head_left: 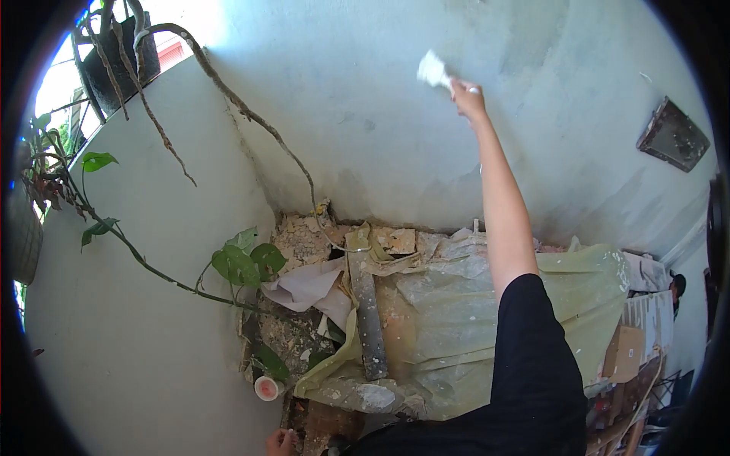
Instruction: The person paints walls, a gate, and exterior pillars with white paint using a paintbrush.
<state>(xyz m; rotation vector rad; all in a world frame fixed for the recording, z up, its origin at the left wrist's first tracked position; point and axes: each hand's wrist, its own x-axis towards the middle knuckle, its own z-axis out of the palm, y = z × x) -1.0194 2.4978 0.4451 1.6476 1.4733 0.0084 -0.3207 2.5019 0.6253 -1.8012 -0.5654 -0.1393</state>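
My right hand [469,100] is raised at the end of an outstretched arm, closed around the handle of a wide paintbrush [433,69]. The brush head is white and slightly blurred, close in front of the pale, patchy wall [365,99]; whether it touches cannot be told. Low in the view, my left hand [281,442] is partly cut off by the bottom edge, its fingers curled together. Whatever they may hold is hidden. Just above it is a small white cup [268,388] with something pinkish inside.
A paint-spattered greenish plastic sheet [449,334] covers things along the wall, with a spotted board [366,315] at its left. A vine [152,266] and a long bare root [243,110] hang across the left side. A dark electrical-looking box [673,135] is on the right wall.
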